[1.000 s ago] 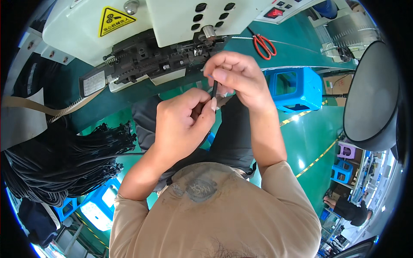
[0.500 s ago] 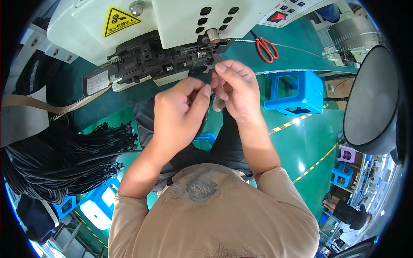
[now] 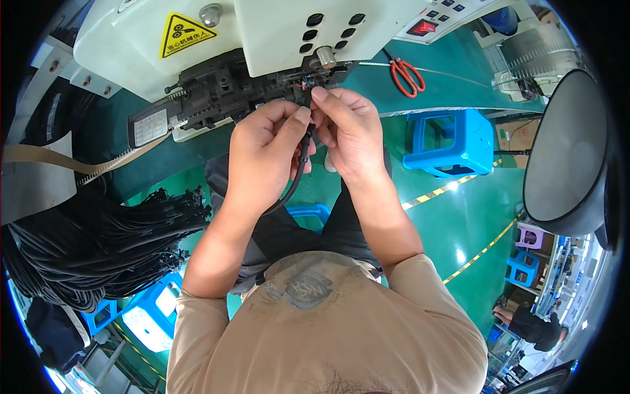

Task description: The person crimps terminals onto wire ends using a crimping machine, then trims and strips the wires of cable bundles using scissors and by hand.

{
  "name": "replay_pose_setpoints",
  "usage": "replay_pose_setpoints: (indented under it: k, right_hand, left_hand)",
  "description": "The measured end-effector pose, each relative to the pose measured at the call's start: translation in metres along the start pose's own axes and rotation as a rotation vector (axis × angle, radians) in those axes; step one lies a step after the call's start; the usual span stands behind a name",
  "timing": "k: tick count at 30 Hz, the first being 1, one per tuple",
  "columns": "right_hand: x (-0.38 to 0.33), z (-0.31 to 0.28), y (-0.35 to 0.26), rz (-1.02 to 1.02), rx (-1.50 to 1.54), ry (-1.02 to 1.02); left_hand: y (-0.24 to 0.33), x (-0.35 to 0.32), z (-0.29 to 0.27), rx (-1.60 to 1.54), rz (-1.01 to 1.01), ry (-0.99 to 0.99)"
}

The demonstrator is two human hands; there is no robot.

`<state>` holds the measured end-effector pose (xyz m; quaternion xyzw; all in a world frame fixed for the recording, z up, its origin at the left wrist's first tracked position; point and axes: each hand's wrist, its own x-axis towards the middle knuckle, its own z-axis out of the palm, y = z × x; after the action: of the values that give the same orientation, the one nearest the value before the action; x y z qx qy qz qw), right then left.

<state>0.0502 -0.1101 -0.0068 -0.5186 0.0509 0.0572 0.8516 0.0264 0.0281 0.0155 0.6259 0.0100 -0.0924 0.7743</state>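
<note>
A black cable [image 3: 303, 157] runs up between my hands, its thin coloured wire ends [image 3: 303, 85] at the dark metal crimping mechanism [image 3: 226, 92] of the white machine [image 3: 282, 33]. My left hand [image 3: 266, 148] pinches the cable between thumb and fingers just below its end. Close beside it, my right hand [image 3: 351, 128] grips the same cable near the tip with thumb and forefinger. The cable's lower part curves down behind my left wrist. Exactly how far the wire tips reach into the mechanism is too small to tell.
Red-handled scissors [image 3: 408, 75] lie on the green table at right. A thick bundle of black cables [image 3: 98, 243] hangs at left, below a brown terminal strip [image 3: 59, 157]. A blue stool [image 3: 459, 141] and a round dark-rimmed object [image 3: 567, 154] stand at right. Another person [image 3: 535, 328] is far right.
Both hands have shifted slightly left and up, bringing the cable end closer to the mechanism. More of the cable's curve now shows beneath my left hand.
</note>
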Motion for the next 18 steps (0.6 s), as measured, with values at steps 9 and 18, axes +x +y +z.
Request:
replay_pose_setpoints:
  k: [9, 18]
  right_hand:
    - [0.000, 0.004, 0.004, -0.027, 0.002, 0.047]
    - [-0.007, -0.004, 0.007, -0.125, -0.008, 0.030]
  left_hand:
    - [-0.001, 0.001, 0.002, -0.021, 0.021, 0.009]
    - [-0.002, -0.010, 0.008, 0.207, 0.135, 0.155]
